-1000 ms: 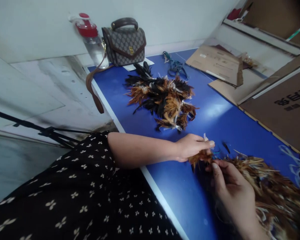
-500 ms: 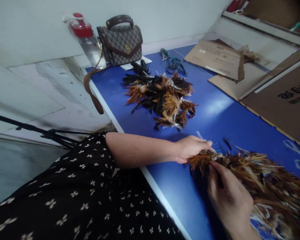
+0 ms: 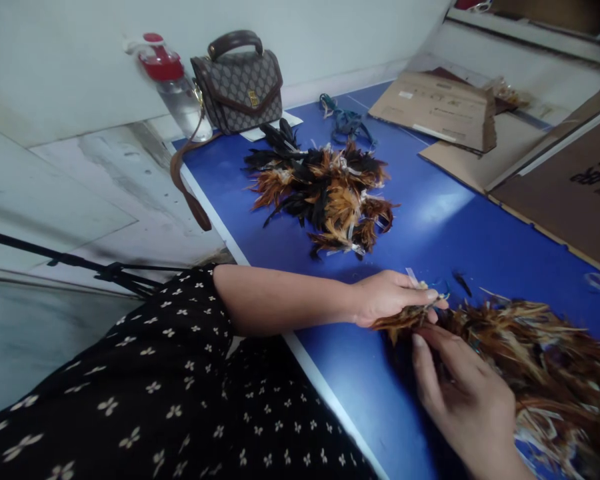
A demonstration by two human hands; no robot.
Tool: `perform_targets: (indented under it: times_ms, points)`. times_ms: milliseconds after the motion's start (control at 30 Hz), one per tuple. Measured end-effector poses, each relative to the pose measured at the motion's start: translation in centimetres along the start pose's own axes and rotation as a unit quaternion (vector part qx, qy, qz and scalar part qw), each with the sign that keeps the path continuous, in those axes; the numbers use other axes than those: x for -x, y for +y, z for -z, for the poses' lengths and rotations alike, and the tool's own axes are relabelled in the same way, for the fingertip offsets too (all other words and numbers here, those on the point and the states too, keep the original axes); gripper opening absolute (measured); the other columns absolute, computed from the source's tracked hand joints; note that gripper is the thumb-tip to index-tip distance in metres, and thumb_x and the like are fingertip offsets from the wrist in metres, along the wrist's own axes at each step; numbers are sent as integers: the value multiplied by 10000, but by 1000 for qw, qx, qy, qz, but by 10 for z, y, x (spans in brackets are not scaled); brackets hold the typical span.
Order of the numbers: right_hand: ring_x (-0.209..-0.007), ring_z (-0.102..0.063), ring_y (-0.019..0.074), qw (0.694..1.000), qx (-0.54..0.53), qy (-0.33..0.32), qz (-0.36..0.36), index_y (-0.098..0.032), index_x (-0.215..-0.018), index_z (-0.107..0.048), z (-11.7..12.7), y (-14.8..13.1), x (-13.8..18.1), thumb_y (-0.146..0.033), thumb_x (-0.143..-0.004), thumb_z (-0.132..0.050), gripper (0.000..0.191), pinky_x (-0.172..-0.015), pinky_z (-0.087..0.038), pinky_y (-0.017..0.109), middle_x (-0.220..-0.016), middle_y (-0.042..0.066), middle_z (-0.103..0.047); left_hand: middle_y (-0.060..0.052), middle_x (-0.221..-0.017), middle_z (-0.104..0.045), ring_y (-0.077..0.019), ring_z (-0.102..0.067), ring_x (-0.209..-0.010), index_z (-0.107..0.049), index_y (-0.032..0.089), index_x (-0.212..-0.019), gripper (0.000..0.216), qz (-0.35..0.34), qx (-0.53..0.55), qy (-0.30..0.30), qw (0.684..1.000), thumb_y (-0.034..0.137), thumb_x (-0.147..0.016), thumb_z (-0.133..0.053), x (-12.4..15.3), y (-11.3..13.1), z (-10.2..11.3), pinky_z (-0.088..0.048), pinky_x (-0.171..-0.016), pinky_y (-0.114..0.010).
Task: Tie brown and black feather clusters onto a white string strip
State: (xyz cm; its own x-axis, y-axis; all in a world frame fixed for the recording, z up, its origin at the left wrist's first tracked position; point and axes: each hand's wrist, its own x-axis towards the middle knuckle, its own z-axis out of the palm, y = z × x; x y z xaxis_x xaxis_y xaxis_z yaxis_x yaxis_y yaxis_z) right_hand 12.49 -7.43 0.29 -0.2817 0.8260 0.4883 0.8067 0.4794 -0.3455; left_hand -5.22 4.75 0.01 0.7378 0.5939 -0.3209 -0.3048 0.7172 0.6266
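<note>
My left hand (image 3: 390, 297) rests on the blue table (image 3: 430, 227) and pinches a small bunch of brown feathers (image 3: 403, 319) at its end, where a pale strip sticks up. My right hand (image 3: 463, 387) lies just below it, fingers closed round the same feathers at the edge of a large loose heap of brown and tan feathers (image 3: 535, 360). A second pile of black and orange feathers (image 3: 325, 193) lies farther back on the table.
A patterned handbag (image 3: 237, 83) with a brown strap and a red-capped water bottle (image 3: 173, 83) stand at the far left corner. Teal cord (image 3: 347, 123) lies behind the pile. Flattened cardboard (image 3: 480, 127) covers the right side. A black stand (image 3: 95, 270) is at the left.
The view has shifted slightly. My right hand has slid down and left along the feathers; my left hand keeps its pinch on the bunch.
</note>
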Motion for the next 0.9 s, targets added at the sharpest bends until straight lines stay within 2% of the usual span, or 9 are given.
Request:
perform_targets:
  times_ms: [67, 133, 200, 300, 400, 533, 700, 900]
  points:
    - [-868, -814, 204, 994, 5, 57, -94, -249, -1258, -800, 3, -3, 2, -326, -1039, -763, 235, -856, -682, 334, -1089, 63, -850, -11, -785, -724, -82, -637, -720, -816, 104, -946, 225, -43, -59, 1, 997, 313, -1028, -795, 3, 0, -1, -499, -718, -220]
    - [-863, -800, 216, 980, -1, 101, -170, -234, -1388, -768, 6, -3, 3, -379, -1041, -763, 376, -842, -678, 366, -1150, 90, -849, -3, -769, -713, -86, -621, -731, -780, 123, -845, 315, -65, -120, -20, 990, 400, -938, -898, 7, 0, -1, -487, -702, -221]
    - [-978, -803, 247, 979, -16, 110, -172, -226, -1470, -729, 9, -3, 3, -385, -1041, -762, 459, -904, -672, 418, -1275, 118, -827, 5, -729, -692, -101, -627, -694, -721, 146, -794, 418, -46, -151, -61, 986, 487, -860, -954, 11, -2, -2, -489, -662, -241]
    - [-1045, -790, 254, 988, -15, 94, -120, -255, -1313, -797, 14, -2, 2, -317, -1039, -765, 282, -953, -652, 441, -1235, 94, -825, 49, -648, -609, -80, -530, -545, -655, 175, -803, 467, -7, -149, -96, 984, 523, -836, -965, 15, -7, -3, -404, -536, -242]
    - [-971, -785, 224, 988, -5, 104, -118, -275, -1156, -822, 19, -5, 4, -262, -1032, -776, 133, -895, -644, 394, -1115, 49, -832, 70, -677, -576, -32, -389, -493, -665, 168, -850, 406, 11, -139, -81, 987, 451, -867, -956, 15, -10, -6, -288, -485, -222]
    - [-944, -773, 212, 985, 7, 92, -145, -273, -1119, -807, 21, -7, 8, -301, -1061, -743, 90, -877, -616, 371, -1071, 36, -818, 46, -720, -597, -24, -396, -519, -649, 154, -856, 239, 32, -120, -70, 990, 260, -984, -821, 14, -8, -9, -308, -509, -201]
    - [-914, -760, 202, 977, 18, 103, -185, -263, -1099, -809, 16, 0, 13, -392, -1072, -737, 151, -859, -582, 354, -1030, 38, -812, 79, -642, -488, -20, -376, -513, -616, 153, -854, 177, 48, -100, -63, 992, 48, -991, -657, 15, -6, -12, -278, -511, -169]
    - [-826, -744, 210, 967, -22, 113, -229, -256, -1101, -826, 5, 8, 20, -487, -1030, -777, 246, -861, -604, 380, -968, 50, -796, 57, -673, -527, -20, -401, -526, -570, 166, -825, 226, 23, -110, -49, 992, 32, -1002, -613, 14, -12, -12, -289, -516, -189]
